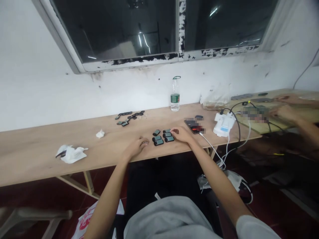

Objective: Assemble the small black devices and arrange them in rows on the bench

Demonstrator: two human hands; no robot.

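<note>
Several small black pieces with grey faces [158, 142] lie in two short columns near the table's front edge. My right hand [181, 134] is at the right column, its fingers drawn together at the upper piece [166, 131]. A tiny pale spot shows at those fingertips, too small to name. To the left of the columns, my left hand [136, 147] rests on the table with curled fingers. Small light bits show by its fingertips, but what it holds is unclear. Farther back lies a loose group of similar black pieces [134, 116], with tiny white bits [142, 116] beside it.
A water bottle [175, 98] stands by the wall. On the right are a phone [193, 126] on a cable, a white power strip [223, 124] and a plastic bag [216, 98]. Crumpled tissues [72, 153] lie left. Another person's hands [285, 112] work at the adjoining table.
</note>
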